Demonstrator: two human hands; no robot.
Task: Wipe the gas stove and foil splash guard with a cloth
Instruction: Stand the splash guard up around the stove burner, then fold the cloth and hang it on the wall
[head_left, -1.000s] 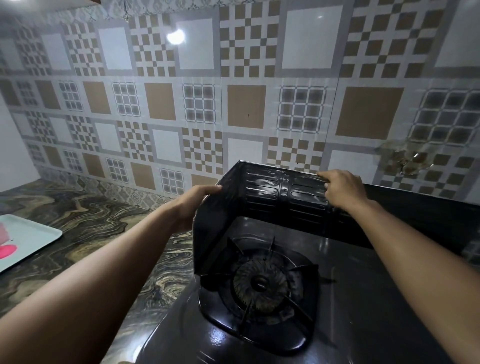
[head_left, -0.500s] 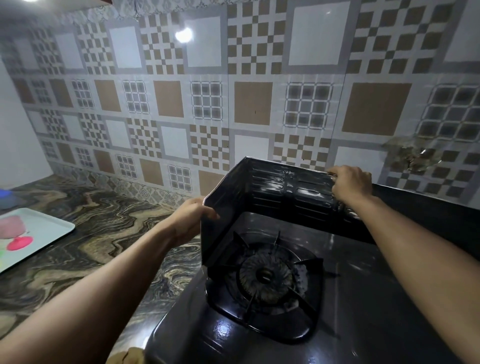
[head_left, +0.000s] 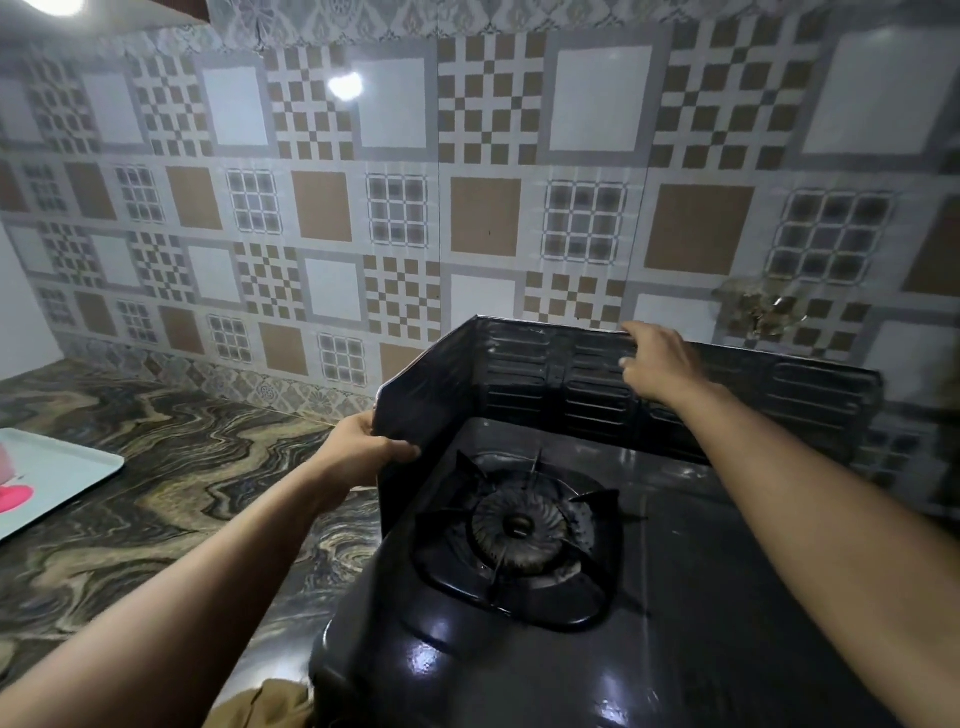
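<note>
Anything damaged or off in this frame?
Yes: the patterned tile wall has a broken, brown-stained patch right of the stove, above the dark ribbed foil splash guard. It breaks the regular pattern. A tan cloth lies by the black gas stove, in neither hand.

Stove (head_left: 675, 597) cut off by bottom and right frame edges. Guard (head_left: 550, 374) right end fades into dark blur at far right. Left fingers (head_left: 363, 418) go behind the guard's left panel, tips hidden. Tray (head_left: 62, 467) cropped at left edge; pink item (head_left: 13, 499) on it too cropped to identify. Brown cloth (head_left: 260, 704) cut off at bottom.
</note>
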